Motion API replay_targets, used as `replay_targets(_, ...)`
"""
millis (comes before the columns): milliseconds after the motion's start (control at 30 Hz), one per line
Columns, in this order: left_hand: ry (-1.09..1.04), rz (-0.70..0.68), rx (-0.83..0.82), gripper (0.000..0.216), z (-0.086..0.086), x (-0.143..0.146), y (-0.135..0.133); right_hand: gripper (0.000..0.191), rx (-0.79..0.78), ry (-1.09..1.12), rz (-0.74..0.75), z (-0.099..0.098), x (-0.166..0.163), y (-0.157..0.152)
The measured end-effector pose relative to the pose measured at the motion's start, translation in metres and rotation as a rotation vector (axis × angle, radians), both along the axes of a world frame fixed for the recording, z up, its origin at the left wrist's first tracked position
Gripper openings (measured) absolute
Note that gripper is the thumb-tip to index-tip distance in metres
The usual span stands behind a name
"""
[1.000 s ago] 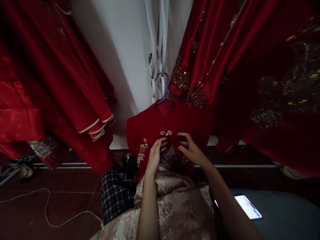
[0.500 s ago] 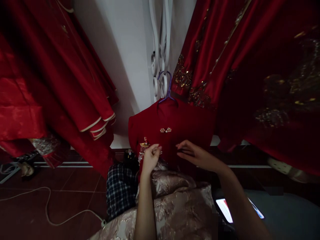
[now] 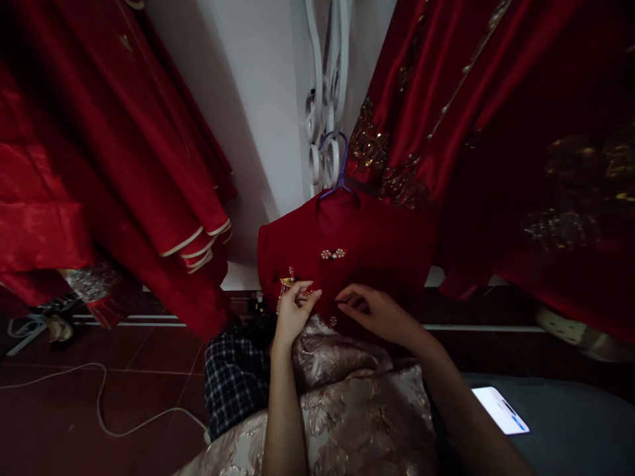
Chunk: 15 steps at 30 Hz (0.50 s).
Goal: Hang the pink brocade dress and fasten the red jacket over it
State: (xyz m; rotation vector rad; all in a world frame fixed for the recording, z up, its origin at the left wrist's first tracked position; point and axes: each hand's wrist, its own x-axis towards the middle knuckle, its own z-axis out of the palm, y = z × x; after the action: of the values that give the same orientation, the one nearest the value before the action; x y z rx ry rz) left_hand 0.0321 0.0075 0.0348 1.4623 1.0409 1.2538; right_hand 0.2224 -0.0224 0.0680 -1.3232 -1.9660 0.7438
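A small red garment (image 3: 362, 244) hangs on a purple hanger (image 3: 337, 175) from a white ornate rack (image 3: 325, 86). It has a pearl clasp (image 3: 332, 254) on the chest and a gold tassel brooch (image 3: 286, 283) at its left side. My left hand (image 3: 292, 311) pinches the fabric edge beside the brooch, fingers closed. My right hand (image 3: 380, 314) rests on the garment's front just to the right, fingers curled on the cloth. A beige brocade fabric (image 3: 347, 410) lies under both forearms.
Long red dresses hang at left (image 3: 114, 165) and right (image 3: 496, 132), the right one with gold embroidery. A lit phone (image 3: 500, 410) lies on a grey surface at lower right. A checked cloth (image 3: 235, 377) and a white cable (image 3: 99, 403) lie on the dark red tiled floor.
Both hands have moved down and left from under the pearl clasp to the garment's lower edge by the brooch. The left hand has closed on the fabric.
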Motion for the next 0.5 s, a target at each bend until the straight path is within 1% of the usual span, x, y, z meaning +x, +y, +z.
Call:
replay_targets(67,-0.057,-0.108,-0.046,0.033,0.003,-0.002,-0.003,0.023,0.002,0.086,-0.036,0.001,-0.014,-0.003)
replay_targets(133,-0.102,-0.157,-0.064,0.031,0.006,-0.004,-0.006,0.030,0.045,0.152,-0.144,-0.004,-0.026,-0.002)
replay_targets(167,-0.118,-0.156,-0.071,0.031,0.007,-0.005,-0.007,0.032,0.063,0.178,-0.191,-0.006,-0.030,-0.002)
replay_targets(233,-0.134,-0.130,-0.089,0.031,0.010,-0.006,-0.008,0.035,0.076,0.223,-0.227,-0.011,-0.037,-0.001)
replay_targets(333,-0.118,-0.071,-0.101,0.033,0.012,-0.008,-0.008,0.033,0.080,0.257,-0.200,-0.012,-0.043,-0.002)
replay_targets(433,-0.071,0.004,-0.084,0.031,0.012,-0.008,-0.006,0.029,0.100,0.226,-0.190,-0.013,-0.045,-0.002)
replay_targets(500,-0.032,0.010,-0.092,0.030,0.012,-0.008,-0.007,0.031,0.109,0.208,-0.202,-0.015,-0.044,0.000)
